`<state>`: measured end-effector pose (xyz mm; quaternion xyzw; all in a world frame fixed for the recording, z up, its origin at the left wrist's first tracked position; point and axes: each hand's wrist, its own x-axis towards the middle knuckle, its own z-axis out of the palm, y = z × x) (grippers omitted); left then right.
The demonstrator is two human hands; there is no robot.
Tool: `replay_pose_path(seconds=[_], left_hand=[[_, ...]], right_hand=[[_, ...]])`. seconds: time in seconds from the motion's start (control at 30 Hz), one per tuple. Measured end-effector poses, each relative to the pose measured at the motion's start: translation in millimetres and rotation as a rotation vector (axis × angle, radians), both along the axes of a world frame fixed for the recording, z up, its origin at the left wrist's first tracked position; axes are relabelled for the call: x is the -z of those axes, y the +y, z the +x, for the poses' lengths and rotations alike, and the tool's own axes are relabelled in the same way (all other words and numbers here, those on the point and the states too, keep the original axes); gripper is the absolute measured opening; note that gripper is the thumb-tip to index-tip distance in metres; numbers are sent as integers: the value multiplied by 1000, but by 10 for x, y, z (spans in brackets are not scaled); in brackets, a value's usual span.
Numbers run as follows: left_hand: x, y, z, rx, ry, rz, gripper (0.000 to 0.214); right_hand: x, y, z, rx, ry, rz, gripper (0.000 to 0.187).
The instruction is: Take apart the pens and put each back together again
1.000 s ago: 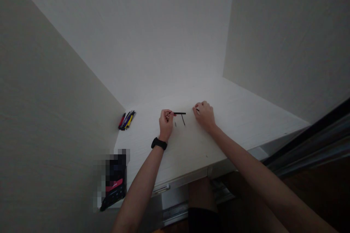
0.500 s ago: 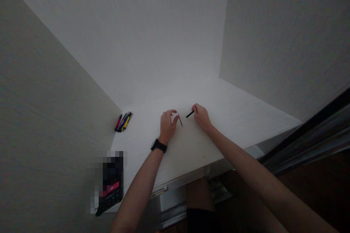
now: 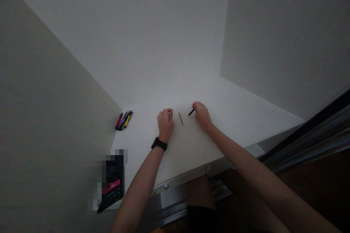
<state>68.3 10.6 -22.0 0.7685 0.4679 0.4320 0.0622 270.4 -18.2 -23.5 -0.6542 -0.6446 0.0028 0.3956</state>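
Observation:
Between my hands, a thin dark stick like a pen refill [image 3: 181, 118] lies on the white desk [image 3: 188, 140], touched by neither hand. My left hand [image 3: 165, 119], with a black watch [image 3: 159, 144] on its wrist, rests to the left of it. Its thumb and fingers are drawn together; whether something small is between them is hidden. On the other side, my right hand [image 3: 201, 113] grips a short black pen [image 3: 191, 112], whose end sticks out toward the lower left. The fingers cover the rest of that pen.
A bunch of several pens [image 3: 124, 121], red, yellow, purple and black, lies at the desk's left edge against the wall. A dark, partly blurred-out object [image 3: 113, 182] is at the front left corner. Below the front edge is a drawer handle [image 3: 160, 189].
My left hand has moved left, away from the thin stick, and its fingers have closed. The stick now lies alone. My right hand still grips the black pen, now turned slightly steeper.

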Motion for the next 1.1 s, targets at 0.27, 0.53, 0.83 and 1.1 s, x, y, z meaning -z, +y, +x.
replay_pose_path(seconds=[0.27, 0.53, 0.83, 1.1], left_hand=[[-11, 0, -9, -107, 68, -67, 25], [-91, -52, 1, -196, 153, -132, 27], [-114, -74, 8, -220, 185, -152, 31], [-102, -65, 5, -222, 185, -151, 31]], right_hand=[[30, 16, 6, -18, 37, 56, 29], [38, 30, 15, -21, 69, 136, 26], [56, 60, 17, -26, 142, 189, 24], [34, 44, 15, -8, 174, 251, 23]])
